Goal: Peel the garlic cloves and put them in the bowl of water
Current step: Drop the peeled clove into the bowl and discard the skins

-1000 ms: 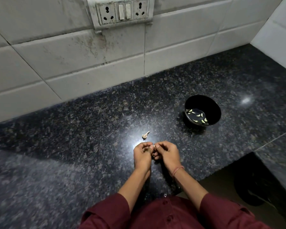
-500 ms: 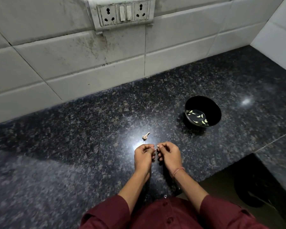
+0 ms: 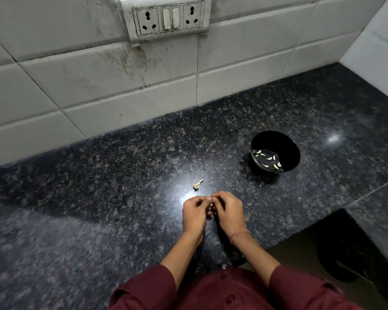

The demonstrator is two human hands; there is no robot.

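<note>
My left hand [image 3: 194, 212] and my right hand [image 3: 228, 210] meet fingertip to fingertip just above the dark granite counter [image 3: 99, 198]. Together they pinch a small garlic clove [image 3: 211, 199], of which only a pale sliver shows between the fingers. One loose garlic piece [image 3: 197, 185] lies on the counter just beyond my hands. A black bowl [image 3: 287, 139] of water stands to the right and farther back, with several peeled cloves [image 3: 268, 159] floating in it.
A white tiled wall [image 3: 99, 81] runs along the back, with a socket and switch plate [image 3: 168, 17] at the top. The counter's front edge steps down at the right, where a dark floor area [image 3: 345, 253] shows.
My hands have stayed in place, with the fingers working closer together over the clove. The view has shifted slightly; the bowl and loose piece have not moved.
</note>
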